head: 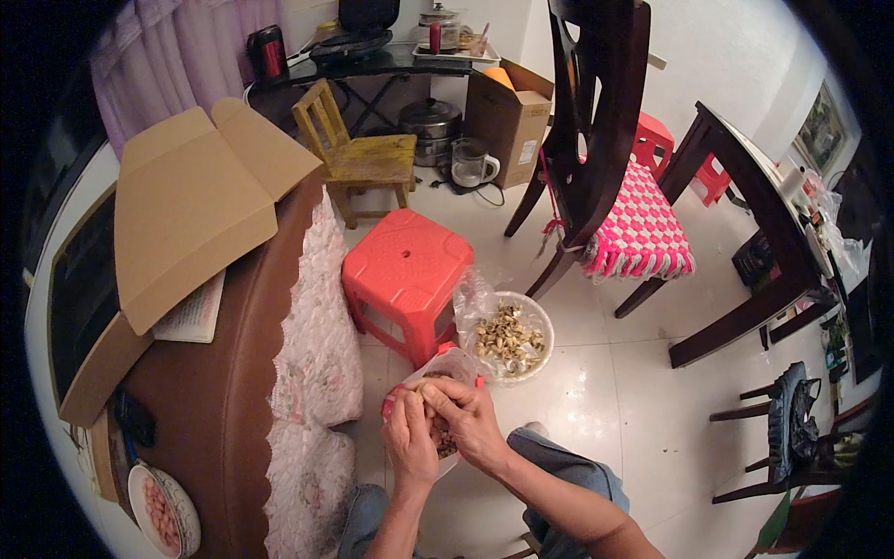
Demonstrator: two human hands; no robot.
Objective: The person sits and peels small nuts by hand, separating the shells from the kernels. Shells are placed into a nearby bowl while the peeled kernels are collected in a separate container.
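My left hand (411, 434) and my right hand (466, 417) meet, their thumbs and fingertips pressed together. They pinch something small, apparently a peanut, which the fingers almost wholly hide. Just under them is a clear plastic tub (445, 362) with red clips, between my knees. Brown peanuts (444, 441) show inside it, partly covered by my hands. Beyond the tub, on the floor, a white plastic basket (549, 334) lined with a clear bag holds many split shells (508, 341). At the lower left, a patterned white bowl (183, 520) contains pink shelled peanuts (160, 513).
A red plastic stool (408, 258) stands against the basket's left side. The brown sofa (209, 391) with a quilted cover (318, 363) runs along my left, bearing an opened cardboard box (195, 202). Ahead are a small wooden chair (370, 157) and a dark chair with a pink-and-white cushion (639, 220).
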